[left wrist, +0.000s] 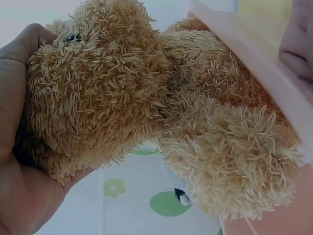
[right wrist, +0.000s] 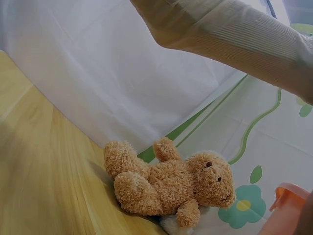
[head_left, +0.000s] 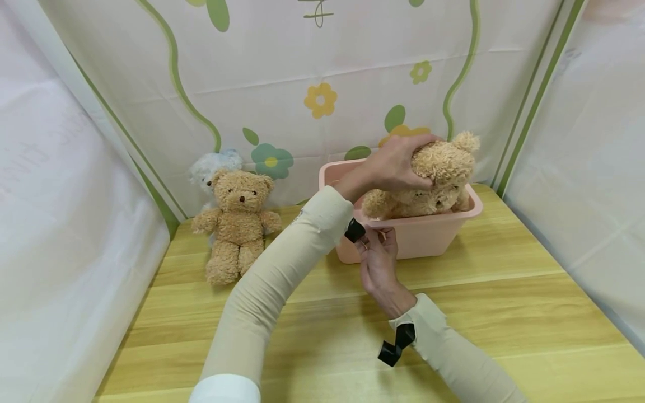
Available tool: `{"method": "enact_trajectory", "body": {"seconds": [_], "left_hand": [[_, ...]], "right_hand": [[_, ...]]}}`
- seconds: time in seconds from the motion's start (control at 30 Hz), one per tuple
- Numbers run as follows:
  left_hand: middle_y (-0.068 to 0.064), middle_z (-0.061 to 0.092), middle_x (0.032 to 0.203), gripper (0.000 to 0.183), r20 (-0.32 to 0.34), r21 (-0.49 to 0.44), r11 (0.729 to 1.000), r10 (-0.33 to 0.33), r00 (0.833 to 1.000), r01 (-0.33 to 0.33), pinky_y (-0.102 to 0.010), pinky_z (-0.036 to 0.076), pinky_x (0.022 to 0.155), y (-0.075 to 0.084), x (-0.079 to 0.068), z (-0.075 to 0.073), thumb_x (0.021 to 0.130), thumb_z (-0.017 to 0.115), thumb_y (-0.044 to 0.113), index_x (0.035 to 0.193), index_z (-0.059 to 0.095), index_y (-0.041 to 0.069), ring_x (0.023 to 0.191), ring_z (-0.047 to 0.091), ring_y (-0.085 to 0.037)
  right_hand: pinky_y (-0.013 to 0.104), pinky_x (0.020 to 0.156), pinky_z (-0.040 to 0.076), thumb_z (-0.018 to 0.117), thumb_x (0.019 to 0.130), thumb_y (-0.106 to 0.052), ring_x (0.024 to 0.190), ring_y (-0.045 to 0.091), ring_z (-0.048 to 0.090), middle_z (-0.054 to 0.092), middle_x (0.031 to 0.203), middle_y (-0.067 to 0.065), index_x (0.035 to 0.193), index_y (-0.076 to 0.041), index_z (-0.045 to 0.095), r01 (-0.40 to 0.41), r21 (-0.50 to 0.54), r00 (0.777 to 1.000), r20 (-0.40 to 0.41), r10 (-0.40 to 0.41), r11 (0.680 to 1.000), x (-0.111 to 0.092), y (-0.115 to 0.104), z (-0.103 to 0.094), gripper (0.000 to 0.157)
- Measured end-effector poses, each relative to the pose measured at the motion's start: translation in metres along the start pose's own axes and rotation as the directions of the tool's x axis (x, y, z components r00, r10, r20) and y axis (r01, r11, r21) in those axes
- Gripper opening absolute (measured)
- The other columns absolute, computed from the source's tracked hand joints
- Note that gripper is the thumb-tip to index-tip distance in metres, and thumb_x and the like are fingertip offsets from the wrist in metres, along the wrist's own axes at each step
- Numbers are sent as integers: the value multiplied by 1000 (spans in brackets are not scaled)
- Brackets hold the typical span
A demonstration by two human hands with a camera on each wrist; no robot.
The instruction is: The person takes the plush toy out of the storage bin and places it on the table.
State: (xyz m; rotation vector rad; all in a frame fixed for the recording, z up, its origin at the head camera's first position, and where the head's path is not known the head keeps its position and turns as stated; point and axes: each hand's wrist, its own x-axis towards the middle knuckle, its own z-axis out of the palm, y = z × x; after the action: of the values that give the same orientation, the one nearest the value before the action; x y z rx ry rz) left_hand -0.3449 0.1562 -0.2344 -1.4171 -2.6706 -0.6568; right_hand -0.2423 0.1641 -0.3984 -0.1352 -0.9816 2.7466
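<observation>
White cloth backdrop point(head_left: 282, 61), green-vine and flower print; faint lettering point(head_left: 32, 148) at left, illegible. Wood-grain tabletop point(head_left: 494, 319). Smooth pink bin point(head_left: 423, 238), rectangular, rounded corners. Curly tan bear point(head_left: 445, 159) partly inside, head above rim. Second tan bear point(head_left: 241, 226) upright at left, before fluffy pale-blue plush point(head_left: 218, 164). Left hand point(head_left: 395, 165): clamped on first bear's head. Right hand point(head_left: 380, 266): fingers curled at bin's front rim; pinching or merely touching, cannot tell.

Booth-like setting, room type unclear | flower-print back cloth point(head_left: 272, 106) | white side sheet point(head_left: 75, 252) | wood-grain tabletop point(head_left: 317, 341)
</observation>
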Motion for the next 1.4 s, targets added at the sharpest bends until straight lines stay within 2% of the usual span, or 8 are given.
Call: {"method": "enact_trajectory", "body": {"seconds": [0.13, 0.27, 0.53, 0.7, 0.87, 0.97, 1.2, 1.4], "left_hand": [[2, 62, 131, 76, -10, -35, 999, 4, 1000, -4, -15, 44, 90, -1, -2, -8, 80, 77, 28, 147, 44, 17, 108, 58, -7], [1, 62, 132, 74, -34, -87, 996, -7, 999, 4, -15, 43, 92, -1, -4, -21, 80, 78, 24, 146, 46, 16, 111, 58, -6], [4, 57, 140, 73, -71, -167, 985, -66, 995, 53, -14, 38, 104, 1, -13, -50, 80, 80, 19, 145, 48, 18, 126, 51, -6], [6, 54, 144, 74, -77, -163, 984, -89, 993, 76, -14, 34, 108, 1, -19, -63, 80, 81, 21, 146, 48, 20, 131, 48, -5], [9, 50, 148, 78, -95, -160, 979, -144, 985, 127, -15, 30, 112, 1, -26, -74, 79, 83, 23, 147, 46, 23, 137, 42, -4], [6, 52, 146, 79, -108, -198, 971, -155, 982, 132, -17, 32, 111, 1, -28, -84, 78, 84, 21, 147, 46, 21, 134, 45, -6], [2, 57, 139, 73, -154, -208, 974, -123, 980, 90, -15, 41, 103, 1, -37, -107, 80, 82, 17, 145, 49, 16, 123, 52, -6], [-4, 62, 130, 67, -197, -270, 962, -98, 976, 42, -21, 49, 95, 1, -43, -122, 79, 80, 10, 140, 53, 12, 112, 59, -11]], "right_hand": [[28, 78, 52, 52, 101, -5, 75, 15, 54, 52, 87, -2, 92, -14, 45, -2, -11, 1000, -2, 2, 1000, -1, -1, -1, 14], [29, 82, 53, 51, 101, -4, 81, 16, 57, 56, 91, 1, 97, -13, 48, 6, -22, 1000, 16, -6, 1000, 0, 0, -2, 10], [29, 84, 55, 52, 100, -3, 83, 14, 61, 58, 94, 2, 100, -13, 48, 8, -13, 1000, 0, -8, 1000, 2, 2, -1, 10], [30, 84, 55, 53, 100, -4, 83, 14, 62, 57, 95, 2, 98, -13, 48, 9, -15, 1000, -4, -9, 1000, 2, 2, -1, 10], [29, 85, 55, 52, 100, -4, 84, 14, 62, 57, 95, 1, 98, -14, 47, -2, -20, 1000, -1, 2, 1000, 2, 3, -1, 11], [29, 85, 55, 52, 100, -4, 85, 14, 61, 56, 96, 1, 98, -14, 46, -10, -19, 1000, -6, 9, 1000, 3, 3, -1, 12], [28, 84, 55, 52, 100, -3, 84, 13, 61, 55, 96, 1, 98, -15, 46, -20, -10, 1000, -18, 20, 1000, 4, 1, 0, 13], [28, 83, 56, 53, 100, -3, 83, 13, 61, 55, 94, 0, 97, -15, 48, -13, -2, 999, -35, 13, 1000, 5, 1, 1, 14]]}}
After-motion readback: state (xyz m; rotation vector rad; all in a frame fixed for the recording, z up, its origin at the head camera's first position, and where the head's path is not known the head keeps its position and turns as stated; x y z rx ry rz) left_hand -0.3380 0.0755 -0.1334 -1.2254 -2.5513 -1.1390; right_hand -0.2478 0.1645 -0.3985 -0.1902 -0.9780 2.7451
